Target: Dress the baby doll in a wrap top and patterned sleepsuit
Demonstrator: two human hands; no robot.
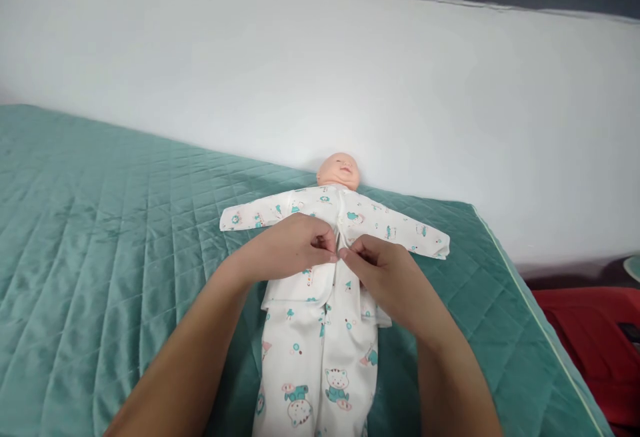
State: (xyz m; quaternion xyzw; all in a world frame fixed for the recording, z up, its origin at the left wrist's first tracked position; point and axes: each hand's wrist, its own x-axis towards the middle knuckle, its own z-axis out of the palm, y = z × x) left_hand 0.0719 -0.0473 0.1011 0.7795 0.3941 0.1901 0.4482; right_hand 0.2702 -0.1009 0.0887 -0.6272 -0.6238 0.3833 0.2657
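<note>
A baby doll (339, 170) lies on its back, dressed in a white printed jacket (300, 290) and matching trousers (320, 370). Its sleeves stretch out to both sides. My left hand (295, 243) pinches one front edge of the jacket at chest height. Close beside it, my right hand (383, 267) pinches the opposite front edge, the fingertips of both hands almost touching. Above my fingers the jacket front is together near the neck; below them the two flaps hang apart over the trousers. Any fastener between the fingertips is hidden.
A green quilted cover (125, 257) spreads under the doll, with a pale-piped edge on the right. Behind the doll's head rises a white wall (320, 83). Beyond the bed's right edge stands a red object (590, 343), partly cut off.
</note>
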